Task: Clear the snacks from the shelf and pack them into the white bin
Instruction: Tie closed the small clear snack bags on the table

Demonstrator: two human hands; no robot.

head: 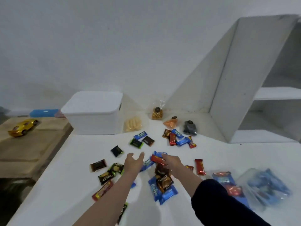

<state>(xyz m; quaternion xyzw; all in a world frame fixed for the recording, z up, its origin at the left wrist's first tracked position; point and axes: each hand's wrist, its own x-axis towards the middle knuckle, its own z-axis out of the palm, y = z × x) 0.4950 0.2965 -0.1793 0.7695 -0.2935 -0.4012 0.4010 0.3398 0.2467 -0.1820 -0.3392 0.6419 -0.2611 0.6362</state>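
Observation:
Several small wrapped snacks lie scattered over the white table [65, 185]. My right hand [172, 163] pinches a red snack bar [157, 159] above a pile of blue and brown packets [162, 185]. My left hand [134, 162] hovers beside it with fingers spread and nothing in it. The white bin [94, 111] stands at the back left with its lid on. The white shelf unit [236, 82] rises at the right; the shelves I can see hold nothing.
Clear bags of snacks [157, 112] sit between bin and shelf, and a bag of pale puffs [132, 126] leans by the bin. Blurred blue packs [267, 185] lie at the right. A gold toy car [22, 127] rests on a brown surface at left.

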